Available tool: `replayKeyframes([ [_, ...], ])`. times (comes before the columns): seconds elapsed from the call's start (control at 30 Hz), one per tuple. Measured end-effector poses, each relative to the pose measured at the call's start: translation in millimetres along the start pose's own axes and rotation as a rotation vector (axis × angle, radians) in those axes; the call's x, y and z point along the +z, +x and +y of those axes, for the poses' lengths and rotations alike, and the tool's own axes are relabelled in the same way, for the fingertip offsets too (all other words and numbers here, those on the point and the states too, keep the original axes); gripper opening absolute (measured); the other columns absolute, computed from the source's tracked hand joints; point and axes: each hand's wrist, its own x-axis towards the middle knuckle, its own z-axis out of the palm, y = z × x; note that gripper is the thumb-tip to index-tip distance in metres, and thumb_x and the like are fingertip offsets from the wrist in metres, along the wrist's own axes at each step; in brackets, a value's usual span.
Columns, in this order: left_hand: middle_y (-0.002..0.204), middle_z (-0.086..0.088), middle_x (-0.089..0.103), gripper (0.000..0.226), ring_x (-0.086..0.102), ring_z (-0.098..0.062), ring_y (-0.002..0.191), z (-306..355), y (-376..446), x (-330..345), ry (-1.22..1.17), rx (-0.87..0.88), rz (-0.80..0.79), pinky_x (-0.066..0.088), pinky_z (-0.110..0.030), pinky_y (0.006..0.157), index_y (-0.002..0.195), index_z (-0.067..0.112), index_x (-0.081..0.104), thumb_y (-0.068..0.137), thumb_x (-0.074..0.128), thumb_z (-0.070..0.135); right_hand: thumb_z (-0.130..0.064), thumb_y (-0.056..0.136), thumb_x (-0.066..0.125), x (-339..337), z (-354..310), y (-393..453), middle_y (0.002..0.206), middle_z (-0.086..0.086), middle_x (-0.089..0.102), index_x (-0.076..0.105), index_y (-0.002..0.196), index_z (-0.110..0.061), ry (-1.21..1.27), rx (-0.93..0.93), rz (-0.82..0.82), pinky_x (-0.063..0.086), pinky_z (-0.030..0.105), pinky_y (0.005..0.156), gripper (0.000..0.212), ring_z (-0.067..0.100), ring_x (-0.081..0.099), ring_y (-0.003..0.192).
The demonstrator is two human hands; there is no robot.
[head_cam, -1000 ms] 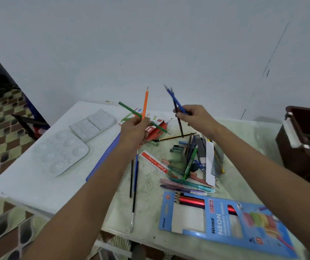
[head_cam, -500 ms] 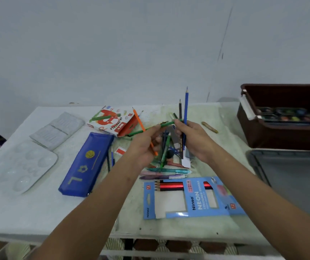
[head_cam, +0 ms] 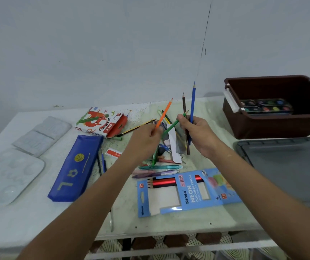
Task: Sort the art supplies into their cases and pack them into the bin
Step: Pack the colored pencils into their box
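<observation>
Head view: bare table (head_cam: pixel 38 218) room at near left; bin (head_cam: pixel 274 128) at far right edge. Left hand (head_cam: pixel 146 139) pinches orange pencil (head_cam: pixel 164 114); right hand (head_cam: pixel 197 132) grips blue pencil (head_cam: pixel 193 102), brown pencil (head_cam: pixel 184 102), above pile (head_cam: pixel 161 158).

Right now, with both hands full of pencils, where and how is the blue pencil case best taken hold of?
Grip the blue pencil case across its narrow width near the middle, coming from above. It lies flat on the table, long and slim, with both long edges exposed, though thin brushes lie close along its right side.
</observation>
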Motion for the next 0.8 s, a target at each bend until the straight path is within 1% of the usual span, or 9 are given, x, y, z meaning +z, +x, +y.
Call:
replayKeyframes([
  [0.07, 0.057, -0.001, 0.043, 0.038, 0.038, -0.012, 0.050, -1.2, 1.3, 9.1, 0.010, 0.041, -0.081, 0.030, -0.027, 0.051, 0.075, 0.011, 0.054, 0.101, 0.041, 0.036, -0.037, 0.091, 0.061, 4.1, 1.7, -1.9, 0.064, 0.000, 0.036, 0.056, 0.081, -0.011, 0.012, 0.005, -0.037, 0.031, 0.026, 0.059, 0.028, 0.012, 0.032, 0.059],
  [0.13, 0.065, -0.008, 0.056, 0.036, 0.048, -0.014, 0.055, -2.4, -1.2, 16.3, -0.114, 0.006, -0.122, 0.039, -0.028, 0.057, 0.087, 0.005, 0.060, 0.101, 0.043, 0.033, -0.038, 0.091, 0.060, 5.8, 4.1, -4.4, 0.064, 0.000, 0.039, 0.056, 0.080, -0.013, 0.038, 0.027, -0.061, 0.033, 0.029, 0.062, 0.028, 0.015, 0.034, 0.062],
  [0.2, 0.064, -0.005, 0.058, 0.031, 0.051, -0.014, 0.053, -4.6, -4.8, 19.9, -0.255, -0.060, -0.105, 0.043, -0.030, 0.057, 0.086, 0.004, 0.061, 0.101, 0.046, 0.027, -0.041, 0.092, 0.058, 5.4, 7.8, -6.1, 0.065, -0.001, 0.044, 0.058, 0.080, -0.014, 0.038, 0.063, -0.096, 0.033, 0.032, 0.065, 0.029, 0.016, 0.037, 0.065],
  [0.3, 0.060, -0.004, 0.047, 0.029, 0.042, -0.015, 0.052, -9.7, -11.8, 16.2, -0.433, -0.214, -0.088, 0.038, -0.032, 0.054, 0.083, 0.005, 0.059, 0.100, 0.048, 0.026, -0.036, 0.098, 0.048, -1.4, 10.2, -14.7, 0.067, -0.003, 0.051, 0.066, 0.097, -0.013, -0.013, 0.132, -0.142, 0.036, 0.031, 0.066, 0.030, 0.017, 0.042, 0.068],
  [0.47, 0.069, -0.003, 0.058, 0.023, 0.055, -0.013, 0.060, -3.8, -46.4, 18.0, -0.945, -0.558, -0.085, 0.047, -0.027, 0.056, 0.098, 0.002, 0.067, 0.098, 0.050, 0.019, -0.022, 0.100, 0.045, -31.0, 14.1, -44.9, 0.073, 0.005, 0.057, 0.062, 0.107, -0.002, -0.263, 0.199, -0.309, 0.049, 0.032, 0.071, 0.027, 0.016, 0.059, 0.069],
  [0.57, 0.071, 0.001, 0.068, 0.023, 0.064, -0.005, 0.058, 2.8, -74.5, 33.9, -0.893, -0.556, -0.073, 0.050, -0.019, 0.053, 0.099, 0.007, 0.068, 0.099, 0.050, 0.021, -0.022, 0.099, 0.047, -47.3, 20.2, -57.6, 0.075, 0.005, 0.061, 0.060, 0.105, -0.011, -0.419, 0.252, -0.442, 0.055, 0.037, 0.075, 0.018, 0.017, 0.065, 0.069],
  [0.67, 0.059, 0.012, 0.062, 0.022, 0.055, 0.003, 0.043, 5.8, -91.6, 50.0, -0.716, -0.522, 0.063, 0.040, -0.011, 0.041, 0.098, 0.010, 0.068, 0.099, 0.051, 0.024, -0.021, 0.097, 0.051, -53.3, 26.8, -62.1, 0.077, 0.005, 0.059, 0.060, 0.098, -0.012, -0.611, 0.207, -0.567, 0.056, 0.037, 0.070, 0.013, 0.014, 0.061, 0.066],
  [0.73, 0.042, 0.015, 0.046, 0.026, 0.041, -0.004, 0.038, 0.9, -98.4, 58.1, -0.600, -0.525, 0.149, 0.033, -0.019, 0.042, 0.090, 0.007, 0.068, 0.097, 0.055, 0.029, -0.019, 0.096, 0.053, -53.5, 32.9, -62.9, 0.079, 0.006, 0.064, 0.060, 0.097, -0.011, -0.699, 0.174, -0.621, 0.056, 0.038, 0.070, 0.011, 0.014, 0.061, 0.064],
  [0.8, 0.042, 0.009, 0.043, 0.033, 0.034, -0.011, 0.041, -5.2, -105.9, 62.8, -0.549, -0.559, 0.234, 0.030, -0.027, 0.046, 0.080, 0.004, 0.066, 0.095, 0.058, 0.033, -0.015, 0.094, 0.055, -53.3, 38.2, -62.7, 0.080, 0.008, 0.068, 0.062, 0.095, -0.014, -0.748, 0.141, -0.629, 0.056, 0.039, 0.070, 0.007, 0.015, 0.062, 0.064],
])
